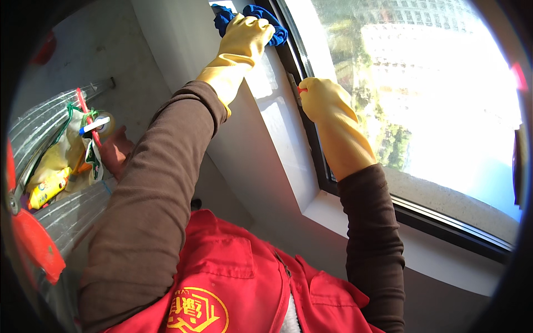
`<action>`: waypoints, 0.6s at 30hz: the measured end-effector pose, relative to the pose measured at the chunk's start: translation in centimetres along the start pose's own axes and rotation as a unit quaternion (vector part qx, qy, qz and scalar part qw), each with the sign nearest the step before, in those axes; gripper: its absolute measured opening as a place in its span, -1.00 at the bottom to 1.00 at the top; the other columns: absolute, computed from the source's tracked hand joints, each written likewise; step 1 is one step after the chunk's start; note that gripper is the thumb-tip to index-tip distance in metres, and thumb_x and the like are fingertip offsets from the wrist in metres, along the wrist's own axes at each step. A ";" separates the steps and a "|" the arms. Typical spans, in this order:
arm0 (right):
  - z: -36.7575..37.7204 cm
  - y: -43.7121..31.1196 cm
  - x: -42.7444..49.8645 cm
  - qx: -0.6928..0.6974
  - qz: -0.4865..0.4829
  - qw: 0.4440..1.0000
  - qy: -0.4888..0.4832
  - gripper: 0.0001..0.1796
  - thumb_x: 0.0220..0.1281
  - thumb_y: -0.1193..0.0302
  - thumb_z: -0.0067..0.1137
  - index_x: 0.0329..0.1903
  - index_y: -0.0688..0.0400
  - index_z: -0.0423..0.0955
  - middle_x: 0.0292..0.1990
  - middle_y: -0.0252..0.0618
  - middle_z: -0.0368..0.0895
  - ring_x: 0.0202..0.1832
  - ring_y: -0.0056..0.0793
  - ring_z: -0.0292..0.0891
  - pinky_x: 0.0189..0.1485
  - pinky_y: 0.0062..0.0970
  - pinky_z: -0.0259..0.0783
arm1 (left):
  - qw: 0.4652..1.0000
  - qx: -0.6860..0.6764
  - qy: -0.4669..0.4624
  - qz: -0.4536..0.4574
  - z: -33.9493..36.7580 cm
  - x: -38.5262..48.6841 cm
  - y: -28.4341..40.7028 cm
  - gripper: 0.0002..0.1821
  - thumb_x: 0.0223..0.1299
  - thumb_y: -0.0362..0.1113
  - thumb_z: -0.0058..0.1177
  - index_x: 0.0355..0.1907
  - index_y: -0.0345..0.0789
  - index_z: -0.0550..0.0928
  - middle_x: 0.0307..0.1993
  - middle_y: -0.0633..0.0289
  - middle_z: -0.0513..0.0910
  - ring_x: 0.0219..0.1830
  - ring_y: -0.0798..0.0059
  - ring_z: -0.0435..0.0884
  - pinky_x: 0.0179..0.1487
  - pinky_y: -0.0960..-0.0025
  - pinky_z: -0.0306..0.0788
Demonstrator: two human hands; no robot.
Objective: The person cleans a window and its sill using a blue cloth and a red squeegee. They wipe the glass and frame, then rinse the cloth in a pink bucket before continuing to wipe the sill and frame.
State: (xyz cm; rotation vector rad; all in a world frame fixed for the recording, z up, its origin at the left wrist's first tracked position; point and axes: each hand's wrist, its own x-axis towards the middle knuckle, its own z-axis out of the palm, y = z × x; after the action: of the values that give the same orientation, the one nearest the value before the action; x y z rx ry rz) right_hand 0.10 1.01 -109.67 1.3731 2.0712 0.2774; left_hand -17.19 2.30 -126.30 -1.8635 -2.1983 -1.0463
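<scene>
My left hand point(243, 39), in a yellow rubber glove, presses a bunched blue cloth point(277, 31) against the white window reveal point(272, 108), beside the dark frame. My right hand point(327, 100), gloved the same way, is closed in a fist in front of the window pane point(366, 50). From that fist pokes a small red piece point(302, 90), pointing at the dark window frame point(310, 125); the rest of it is hidden in the glove. A pale metal fitting point(294, 88) sits on the frame right by the fist.
To the left, a clear plastic bag or container point(46, 112) holds a yellow bottle point(50, 187), a blue-and-white marker-like item point(95, 125) and cloths. A red plastic object point(39, 245) is at the lower left. A white sill point(449, 262) runs below the window.
</scene>
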 end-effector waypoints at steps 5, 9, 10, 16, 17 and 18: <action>-0.1 -0.1 0.3 0.012 0.007 1.000 0.001 -0.70 0.45 0.25 0.22 0.13 -0.24 0.80 -0.05 -0.15 0.87 -0.01 -0.09 0.81 0.12 -0.16 0.68 | 0.999 -0.024 0.022 -0.002 0.1 -0.1 0.1 -0.74 0.32 -0.39 0.23 0.05 -0.17 0.73 0.09 0.30 0.76 0.27 0.29 0.68 0.45 0.14 0.41; -0.2 -0.2 0.5 -0.005 -0.010 1.000 0.025 -0.70 0.44 0.26 0.20 0.10 -0.23 0.81 -0.07 -0.13 0.87 -0.05 -0.08 0.82 0.08 -0.15 0.68 | 0.999 -0.024 0.039 0.005 0.0 0.0 0.0 -0.74 0.31 -0.40 0.24 0.04 -0.18 0.74 0.08 0.29 0.75 0.26 0.28 0.68 0.44 0.15 0.40; -0.1 -0.2 0.5 -0.021 -0.006 0.999 0.030 -0.70 0.44 0.26 0.19 0.10 -0.24 0.81 -0.08 -0.13 0.86 -0.06 -0.08 0.82 0.07 -0.15 0.68 | 0.999 -0.024 0.048 0.007 0.1 -0.2 0.1 -0.74 0.31 -0.40 0.24 0.04 -0.19 0.74 0.08 0.29 0.75 0.26 0.28 0.68 0.44 0.15 0.40; 0.5 0.7 0.4 0.013 -0.016 1.000 0.016 -0.69 0.45 0.24 0.19 0.11 -0.19 0.80 -0.12 -0.11 0.86 -0.08 -0.03 0.81 0.08 -0.14 0.68 | 0.999 -0.020 0.033 0.007 0.1 -0.3 -0.1 -0.71 0.32 -0.39 0.23 0.08 -0.18 0.74 0.13 0.30 0.75 0.28 0.28 0.67 0.46 0.15 0.39; 0.7 1.0 0.2 0.031 -0.016 0.999 0.027 -0.69 0.45 0.23 0.18 0.11 -0.19 0.80 -0.12 -0.11 0.86 -0.08 -0.03 0.81 0.08 -0.14 0.68 | 0.999 -0.022 0.030 0.007 0.1 -0.3 -0.1 -0.71 0.32 -0.39 0.24 0.09 -0.19 0.74 0.14 0.30 0.75 0.28 0.28 0.67 0.46 0.14 0.39; 1.0 1.4 -0.1 0.050 -0.023 0.997 0.045 -0.69 0.45 0.23 0.18 0.11 -0.18 0.80 -0.13 -0.10 0.86 -0.08 -0.02 0.81 0.09 -0.14 0.68 | 0.999 -0.026 0.037 0.006 -0.1 -0.2 -0.1 -0.70 0.31 -0.39 0.24 0.09 -0.19 0.74 0.14 0.30 0.75 0.28 0.29 0.67 0.46 0.14 0.40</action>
State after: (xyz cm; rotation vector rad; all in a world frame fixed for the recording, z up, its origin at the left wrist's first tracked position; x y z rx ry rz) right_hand 1.85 1.34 -109.71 1.3909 2.2140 0.2226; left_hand -17.21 2.06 -126.40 -1.8255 -2.1358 -1.1624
